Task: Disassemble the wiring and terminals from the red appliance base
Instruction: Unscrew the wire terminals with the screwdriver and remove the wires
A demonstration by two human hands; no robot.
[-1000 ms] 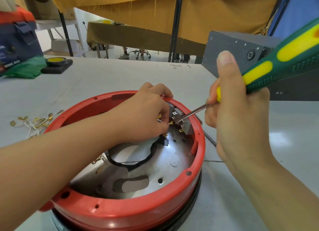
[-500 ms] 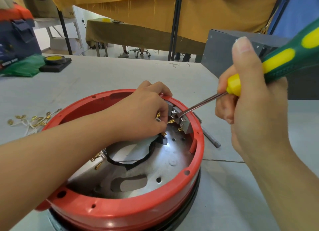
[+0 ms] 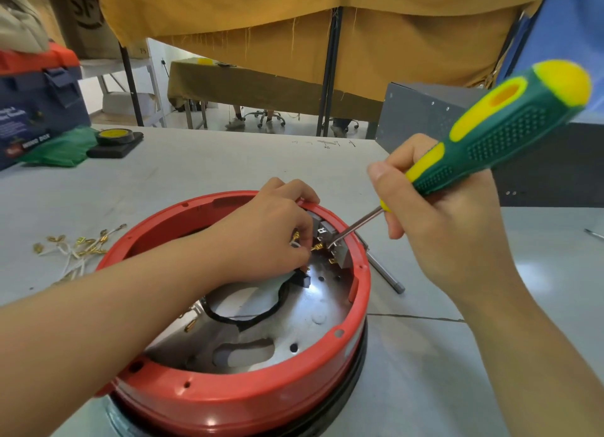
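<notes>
The round red appliance base point(image 3: 248, 400) sits open side up near the table's front edge, its shiny metal floor showing. Inside, at the far right of the rim, a grey switch block point(image 3: 330, 237) carries brass terminals point(image 3: 317, 247). My left hand point(image 3: 271, 230) reaches into the base and pinches a white wire with a brass terminal right beside that block. My right hand point(image 3: 447, 230) holds a green and yellow screwdriver point(image 3: 500, 129), its metal tip resting on the block's terminals. A black cable loop point(image 3: 248, 317) lies on the metal floor.
A pile of removed white wires with brass terminals point(image 3: 78, 245) lies left of the base. A metal rod point(image 3: 384, 271) lies just right of it. A grey metal box point(image 3: 457, 123) stands at the back right; a tape roll point(image 3: 114, 136), green bag and blue toolbox point(image 3: 36, 110) sit back left.
My right hand has swung the screwdriver handle higher and further right, while its tip stays at the switch block. My left hand stays pinched on the wire in the same spot.
</notes>
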